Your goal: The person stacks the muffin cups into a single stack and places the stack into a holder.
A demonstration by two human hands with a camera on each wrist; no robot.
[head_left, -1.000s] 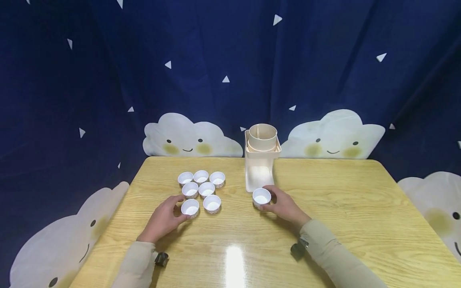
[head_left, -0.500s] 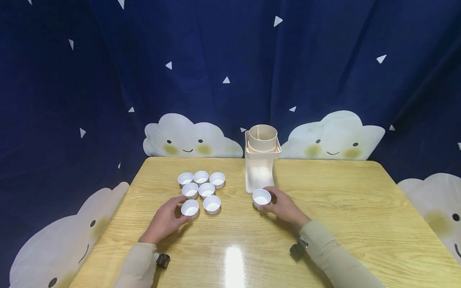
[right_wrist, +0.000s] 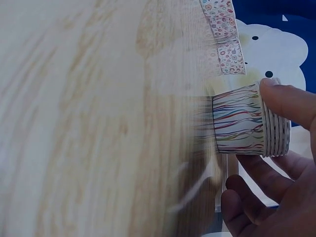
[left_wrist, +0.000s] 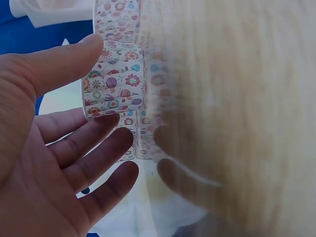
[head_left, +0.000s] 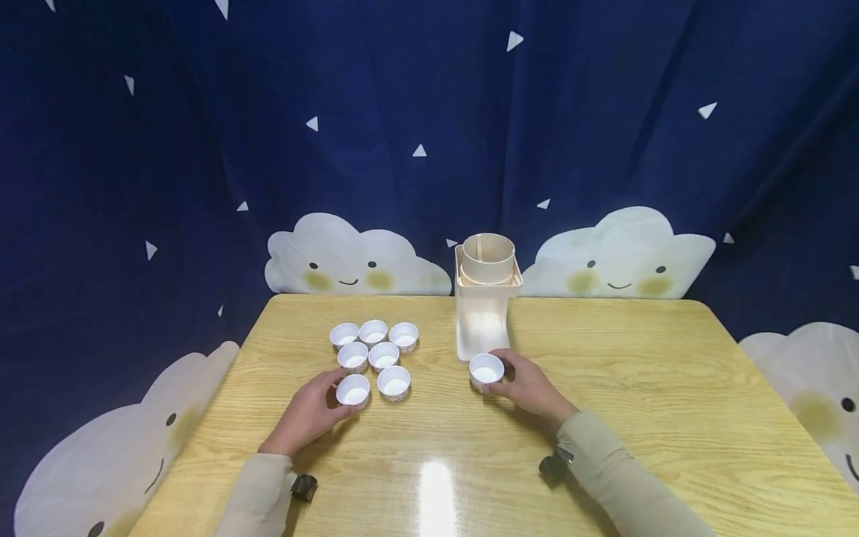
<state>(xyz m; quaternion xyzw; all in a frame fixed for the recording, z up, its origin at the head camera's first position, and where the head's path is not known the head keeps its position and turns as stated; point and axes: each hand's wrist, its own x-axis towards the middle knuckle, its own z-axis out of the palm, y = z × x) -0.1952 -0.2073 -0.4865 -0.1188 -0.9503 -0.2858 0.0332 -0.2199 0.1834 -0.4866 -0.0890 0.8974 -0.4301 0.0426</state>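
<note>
In the head view, my left hand [head_left: 305, 412] grips the front-left baking cup [head_left: 353, 391] of a group, thumb on one side and fingers on the other. The left wrist view shows that this paper cup [left_wrist: 114, 79] has a floral print; it stands on the table. My right hand [head_left: 533, 386] holds a stack of white-lined baking cups [head_left: 486, 371] between thumb and fingers. Colored wavy lines run down the stack's side [right_wrist: 239, 121], and several nested rims show at its top. The stack stands just in front of a cream plastic dispenser [head_left: 485, 298].
Several other baking cups [head_left: 393, 382] stand upright close behind and beside the left hand's cup, on the wooden table [head_left: 604, 447]. The dispenser has a round open tube [head_left: 488, 257] on top. A dark blue curtain [head_left: 376, 97] with cloud shapes hangs beyond the table's far edge.
</note>
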